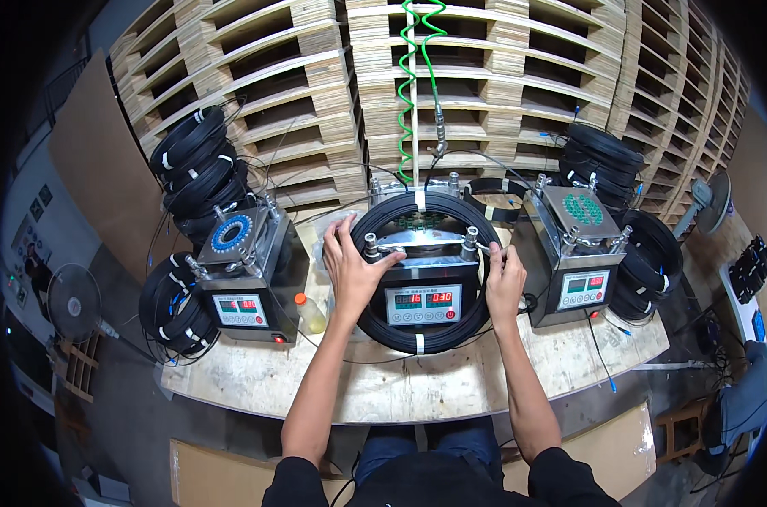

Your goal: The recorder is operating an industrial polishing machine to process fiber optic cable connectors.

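A large coil of black cable (420, 344), bound with white ties, stands around the front of the middle machine (425, 283), a metal box with a lit red-digit display. At the coil's left side, my left hand (349, 266) is open, its fingers spread and its thumb reaching across the coil toward a metal post (371, 245) of the machine. Against the coil's right side, my right hand (505, 279) has its fingers bent and closed on the black cable; its fingertips partly hide the hold.
Similar machines stand left (244, 279) and right (573, 262), with cable coils (176, 304) stacked beside them. A small bottle with an orange cap (310, 313) stands left of the coil. A green spiral air hose (405, 101) hangs before the wooden pallets (485, 59). Fans flank the table (256, 380).
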Tool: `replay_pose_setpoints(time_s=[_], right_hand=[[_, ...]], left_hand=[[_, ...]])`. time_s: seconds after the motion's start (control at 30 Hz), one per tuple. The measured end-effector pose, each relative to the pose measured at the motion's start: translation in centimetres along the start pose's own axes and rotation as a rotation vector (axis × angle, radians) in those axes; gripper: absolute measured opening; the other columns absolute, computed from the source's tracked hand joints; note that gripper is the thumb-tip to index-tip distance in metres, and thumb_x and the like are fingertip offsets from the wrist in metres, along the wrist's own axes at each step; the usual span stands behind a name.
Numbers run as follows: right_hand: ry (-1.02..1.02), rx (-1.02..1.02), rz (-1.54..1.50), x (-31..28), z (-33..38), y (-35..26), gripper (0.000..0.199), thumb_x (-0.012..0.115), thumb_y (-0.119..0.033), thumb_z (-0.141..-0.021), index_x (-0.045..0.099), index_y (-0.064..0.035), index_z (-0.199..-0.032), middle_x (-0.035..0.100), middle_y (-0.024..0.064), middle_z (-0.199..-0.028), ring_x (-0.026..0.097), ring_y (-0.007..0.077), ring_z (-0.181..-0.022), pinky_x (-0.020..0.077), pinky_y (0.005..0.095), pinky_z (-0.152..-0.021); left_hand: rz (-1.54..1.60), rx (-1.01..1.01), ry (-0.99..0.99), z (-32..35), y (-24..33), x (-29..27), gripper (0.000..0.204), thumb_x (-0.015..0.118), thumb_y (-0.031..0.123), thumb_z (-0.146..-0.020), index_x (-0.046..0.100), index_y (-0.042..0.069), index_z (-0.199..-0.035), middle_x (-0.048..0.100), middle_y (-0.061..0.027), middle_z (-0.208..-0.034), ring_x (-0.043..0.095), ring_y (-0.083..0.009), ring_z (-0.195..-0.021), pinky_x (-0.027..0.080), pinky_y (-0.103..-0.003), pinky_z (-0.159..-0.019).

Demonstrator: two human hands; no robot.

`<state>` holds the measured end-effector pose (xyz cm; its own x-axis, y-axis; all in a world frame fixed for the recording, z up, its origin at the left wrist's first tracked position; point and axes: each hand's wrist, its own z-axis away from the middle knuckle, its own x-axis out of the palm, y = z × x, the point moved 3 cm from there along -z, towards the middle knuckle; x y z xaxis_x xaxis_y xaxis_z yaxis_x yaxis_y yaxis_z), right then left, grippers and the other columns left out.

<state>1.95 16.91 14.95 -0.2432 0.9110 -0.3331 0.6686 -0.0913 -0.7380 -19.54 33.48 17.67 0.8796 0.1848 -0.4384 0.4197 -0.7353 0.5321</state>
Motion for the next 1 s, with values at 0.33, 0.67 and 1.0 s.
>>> replay_pose_setpoints(time_s=[0.33,0.67,1.0], right_hand=[[-0.154,0.117,-0.136,-0.9,-0.1,0.6,0.044,0.077,-0.014,-0.084,0.054,-0.0005,-0.118,0.049,0.0147,-0.102,0.049,0.0275,-0.097,0.0421,0.0374,-0.086],[-0.033,-0.100,-0.190,-1.3,0.5,-1.0,0.016,0.073,-0.005,-0.087,0.065,0.0015,-0.100,0.055,0.0040,-0.070,0.049,0.0104,-0.063,0.0400,0.0262,-0.059],[0.011,-0.155,-0.206,1.5,3.1,-3.7,0.020,0.077,-0.003,-0.083,0.068,0.0032,-0.099,0.063,0.0112,-0.078,0.062,0.0172,-0.065,0.0493,0.0303,-0.060]], left_hand=[[-0.036,0.046,-0.133,-0.1,-0.5,0.1,0.096,0.079,0.061,-0.071,0.044,0.010,-0.145,0.054,-0.0192,-0.132,0.056,-0.0406,-0.118,0.046,-0.049,-0.098],[0.050,0.020,-0.196,-0.2,-0.9,-0.4,0.095,0.078,0.060,-0.074,0.042,0.013,-0.148,0.053,-0.0200,-0.135,0.056,-0.0416,-0.119,0.046,-0.049,-0.099],[0.027,0.059,-0.157,0.0,-0.5,-0.2,0.092,0.077,0.060,-0.076,0.043,0.011,-0.147,0.053,-0.0189,-0.133,0.057,-0.0414,-0.117,0.047,-0.049,-0.097]])
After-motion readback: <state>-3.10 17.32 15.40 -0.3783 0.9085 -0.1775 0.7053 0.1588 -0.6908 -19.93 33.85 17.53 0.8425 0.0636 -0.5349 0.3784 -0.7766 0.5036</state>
